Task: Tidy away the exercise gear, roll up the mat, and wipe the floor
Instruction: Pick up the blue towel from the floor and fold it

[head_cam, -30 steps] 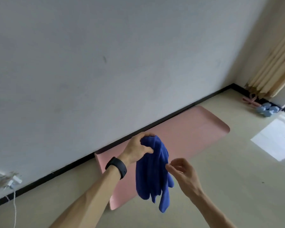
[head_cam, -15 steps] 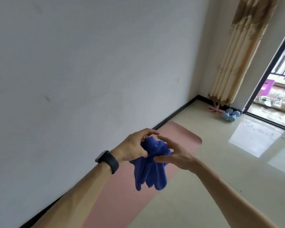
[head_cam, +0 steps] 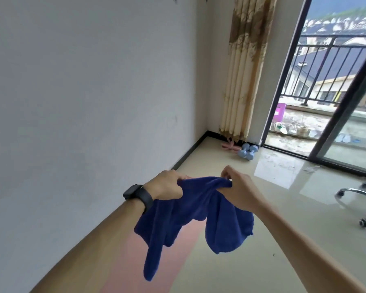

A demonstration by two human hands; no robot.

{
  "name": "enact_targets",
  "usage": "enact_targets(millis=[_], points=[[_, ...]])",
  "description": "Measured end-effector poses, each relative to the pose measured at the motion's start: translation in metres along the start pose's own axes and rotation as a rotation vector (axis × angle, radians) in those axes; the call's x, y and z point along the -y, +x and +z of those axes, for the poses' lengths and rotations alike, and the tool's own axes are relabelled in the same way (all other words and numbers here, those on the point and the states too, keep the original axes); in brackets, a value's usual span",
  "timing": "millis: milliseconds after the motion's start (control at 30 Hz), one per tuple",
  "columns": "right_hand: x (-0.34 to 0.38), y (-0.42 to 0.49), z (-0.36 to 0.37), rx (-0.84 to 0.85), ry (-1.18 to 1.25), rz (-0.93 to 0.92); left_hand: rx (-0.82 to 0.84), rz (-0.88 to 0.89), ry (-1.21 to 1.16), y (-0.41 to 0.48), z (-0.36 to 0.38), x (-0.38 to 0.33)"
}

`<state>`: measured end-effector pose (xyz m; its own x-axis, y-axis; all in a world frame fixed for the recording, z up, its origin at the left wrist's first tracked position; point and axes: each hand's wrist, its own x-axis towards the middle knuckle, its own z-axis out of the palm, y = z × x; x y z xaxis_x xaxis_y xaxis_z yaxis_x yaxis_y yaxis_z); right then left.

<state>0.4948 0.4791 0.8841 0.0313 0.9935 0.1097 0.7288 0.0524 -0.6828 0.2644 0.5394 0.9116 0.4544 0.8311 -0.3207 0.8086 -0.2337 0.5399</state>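
Head view: the left hand (head_cam: 167,185) and right hand (head_cam: 237,187) hold the cloth (head_cam: 190,208) in the air above the mat (head_cam: 156,261), each grip pinching its top edge. The cloth looks soft, light and floppy, probably best taken by its corners.

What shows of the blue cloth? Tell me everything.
The cloth is deep blue, soft and fuzzy like microfibre, crumpled and limp. It hangs in the air, its top edge stretched between the left hand and the right hand, each gripping a bunch. Two loose folds droop below, the left one longer. Only the hands touch it; the pink mat lies beneath.
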Motion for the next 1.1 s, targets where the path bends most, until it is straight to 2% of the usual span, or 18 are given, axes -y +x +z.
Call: enact_targets(millis=[100, 200, 267, 333, 367, 433, 533, 600, 700, 800, 867, 933, 1033, 1100], points=[[-0.024, 0.056, -0.019, 0.07, -0.122, 0.041, 0.078, 0.069, -0.309, 0.07, -0.021, -0.024], [-0.045, 0.108, -0.044, 0.2, -0.185, 0.114, 0.04, 0.089, -0.372, 0.138, -0.041, -0.038], [-0.059, 0.138, -0.065, 0.316, -0.058, 0.179, -0.066, 0.135, -0.265, 0.18, -0.051, -0.047], [-0.076, 0.163, -0.083, 0.402, 0.193, 0.236, -0.154, 0.195, -0.226, 0.216, -0.059, -0.064], [-0.087, 0.177, -0.092, 0.387, 0.298, 0.254, -0.179, 0.236, -0.226, 0.235, -0.061, -0.076], [-0.113, 0.208, -0.106, 0.216, 0.37, 0.266, -0.212, 0.315, -0.179, 0.275, -0.065, -0.102], [-0.166, 0.261, -0.126, -0.169, 0.262, 0.225, -0.213, 0.353, -0.085, 0.344, -0.068, -0.127], [-0.201, 0.3, -0.143, -0.258, 0.2, 0.186, -0.221, 0.328, -0.068, 0.394, -0.071, -0.139], [-0.243, 0.361, -0.164, -0.157, 0.117, 0.112, -0.248, 0.269, -0.152, 0.462, -0.079, -0.157], [-0.272, 0.417, -0.184, -0.081, 0.063, 0.055, -0.099, 0.167, -0.317, 0.513, -0.084, -0.176], [-0.284, 0.454, -0.199, -0.06, 0.039, 0.003, -0.081, 0.124, -0.298, 0.54, -0.089, -0.188], [-0.29, 0.49, -0.213, -0.041, 0.017, -0.035, -0.174, 0.098, -0.264, 0.566, -0.098, -0.197], [-0.307, 0.548, -0.228, -0.006, -0.054, -0.071, -0.454, 0.087, -0.282, 0.606, -0.119, -0.206], [-0.318, 0.58, -0.233, -0.016, -0.125, -0.083, -0.585, 0.1, -0.214, 0.625, -0.132, -0.205]])
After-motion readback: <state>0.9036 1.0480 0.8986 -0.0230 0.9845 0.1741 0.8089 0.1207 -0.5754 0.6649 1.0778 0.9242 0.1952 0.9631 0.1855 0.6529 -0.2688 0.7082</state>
